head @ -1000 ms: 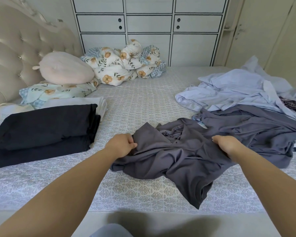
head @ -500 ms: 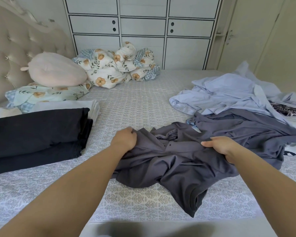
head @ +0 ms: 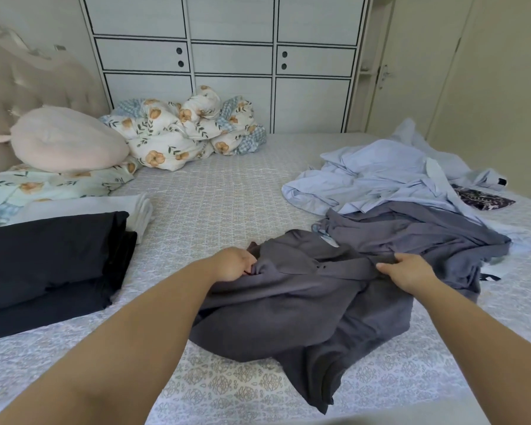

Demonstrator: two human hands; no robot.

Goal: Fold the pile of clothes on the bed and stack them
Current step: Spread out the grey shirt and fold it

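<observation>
I've got the crumpled dark grey collared shirt point(head: 304, 302) in front of me on the bed's pale patterned sheet point(head: 215, 204), near the front edge, its far side running into the grey garment point(head: 411, 231) at the foot of the unfolded pile. My left hand point(head: 232, 263) is bunched round a fold at the shirt's left side, fingers curled into the cloth. My right hand point(head: 406, 271) pinches a ridge of fabric on the right, thumb on top, fingers under. So both grips are closed on the shirt, nothing spread.

This cloth looks light, soft and limp; it sags between my hands and trails a loose flap toward me. No stiffness to help, so it will drape wherever I let it. I'd judge the best hold is at the shoulders, either side of the collar near the small pale label point(head: 328, 240), so the body hangs straight before I lay it flat. Not slippery, not fragile, but a button placket may twist.

Off to the right, the rumpled pale blue shirts point(head: 380, 173) wait unfolded. On my left sits the folded black stack point(head: 49, 259) with a folded white piece point(head: 105, 204) just behind it.
</observation>
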